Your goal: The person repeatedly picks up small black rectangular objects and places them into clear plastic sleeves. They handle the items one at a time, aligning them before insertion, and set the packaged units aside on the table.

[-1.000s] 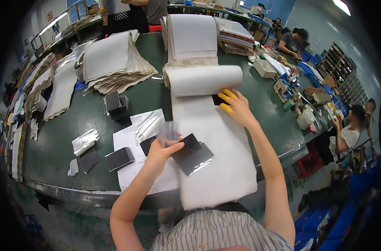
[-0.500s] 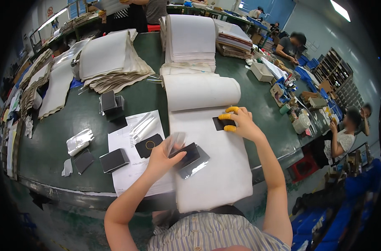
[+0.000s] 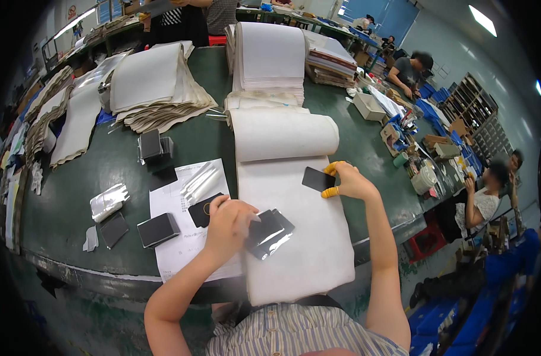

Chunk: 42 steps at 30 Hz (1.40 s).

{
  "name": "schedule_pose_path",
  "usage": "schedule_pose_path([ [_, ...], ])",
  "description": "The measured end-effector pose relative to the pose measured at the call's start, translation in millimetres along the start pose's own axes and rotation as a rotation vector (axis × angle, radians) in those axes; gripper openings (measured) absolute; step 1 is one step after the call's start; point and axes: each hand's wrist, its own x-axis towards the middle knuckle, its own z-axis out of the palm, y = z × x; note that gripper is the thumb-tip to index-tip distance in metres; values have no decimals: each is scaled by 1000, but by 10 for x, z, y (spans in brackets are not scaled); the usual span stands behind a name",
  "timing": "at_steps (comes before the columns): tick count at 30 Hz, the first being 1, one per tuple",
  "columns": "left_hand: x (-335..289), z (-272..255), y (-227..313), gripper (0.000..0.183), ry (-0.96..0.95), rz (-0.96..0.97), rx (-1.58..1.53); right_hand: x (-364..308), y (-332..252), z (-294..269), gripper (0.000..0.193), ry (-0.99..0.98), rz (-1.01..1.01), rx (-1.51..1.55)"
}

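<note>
My right hand (image 3: 350,180), with yellow finger cots on its fingertips, grips the edge of a small black card (image 3: 317,178) over the white paper pad (image 3: 300,261). My left hand (image 3: 228,222) is closed, its fingers bent, with a blurred bit of clear plastic film (image 3: 245,225) at the fingertips. Right beside it, a dark card in a glossy clear sleeve (image 3: 271,233) lies on the pad. Partly behind my left hand is a black card with a gold ring (image 3: 199,215), lying on a printed sheet (image 3: 169,202).
Left of the pad are stacks of black cards (image 3: 157,230) (image 3: 152,144), a flat dark card (image 3: 114,230) and a crumpled clear wrapper (image 3: 109,202). Thick paper stacks (image 3: 147,77) (image 3: 270,59) stand behind. Tools and a white tub (image 3: 424,180) line the right edge. Co-workers sit beyond.
My left hand has drawn back a little and turned, leaving the dark card in its sleeve on the pad. The right hand's card is now tilted and shows more of its face.
</note>
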Motion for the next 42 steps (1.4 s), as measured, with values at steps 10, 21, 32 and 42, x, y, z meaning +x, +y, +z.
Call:
schedule_pose_path([
  [10, -7, -59, 125, 23, 56, -651, -687, -555, -723, 284, 71, 460, -269, 255],
  [21, 93, -172, 82, 26, -71, -858, -1386, -598, -1050, 473, 42, 407, -300, 1029],
  [32, -8, -122, 16, 22, -241, -949, -1430, -554, -934, 606, 36, 352, -81, 1405],
  [42, -22, -93, 50, 33, -216, -938, -1151, -736, -1096, 625, 43, 583, -292, 1079],
])
